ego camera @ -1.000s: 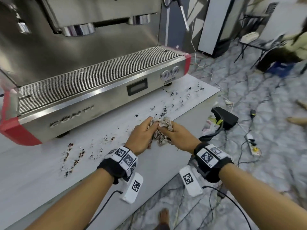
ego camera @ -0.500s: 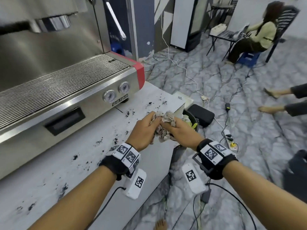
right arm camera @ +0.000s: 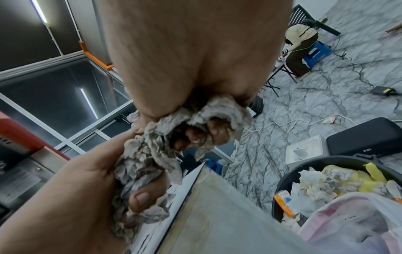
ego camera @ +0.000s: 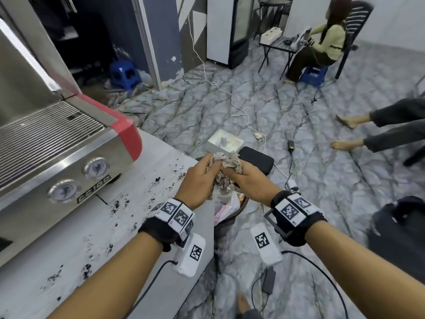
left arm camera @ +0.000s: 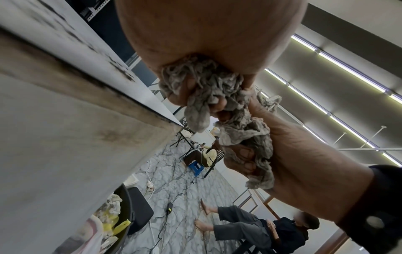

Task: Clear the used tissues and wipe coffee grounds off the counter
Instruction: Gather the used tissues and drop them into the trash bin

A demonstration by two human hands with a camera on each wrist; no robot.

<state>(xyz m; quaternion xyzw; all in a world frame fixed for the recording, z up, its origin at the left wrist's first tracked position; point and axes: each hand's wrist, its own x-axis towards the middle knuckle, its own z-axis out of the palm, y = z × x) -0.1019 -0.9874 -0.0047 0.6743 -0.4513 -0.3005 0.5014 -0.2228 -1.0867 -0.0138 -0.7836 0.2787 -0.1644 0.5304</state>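
Note:
A crumpled wad of stained used tissues (ego camera: pixel 226 168) is gripped between both hands at the right end of the white counter (ego camera: pixel 69 245). My left hand (ego camera: pixel 199 180) and right hand (ego camera: pixel 245 178) both curl their fingers into the wad (left arm camera: pixel 217 96) (right arm camera: pixel 156 154). The hands hover past the counter's corner, above a dark bin (ego camera: pixel 230 215) on the floor. Dark coffee grounds (ego camera: pixel 119 206) are scattered over the counter in front of the espresso machine. The bin (right arm camera: pixel 326 182) holds tissues, yellow scraps and a plastic bag.
A steel and red espresso machine (ego camera: pixel 57 157) fills the counter's left. On the floor lie a black case (ego camera: pixel 256 158), a white tray (ego camera: pixel 225 141), cables and a power strip. One person sits at a small table at the back right; another's bare feet (ego camera: pixel 345 132) stretch in from the right.
Both hands carried the tissue wad rightward along the counter, from above the grounds to beyond its right corner over the bin. The head view swung right with them.

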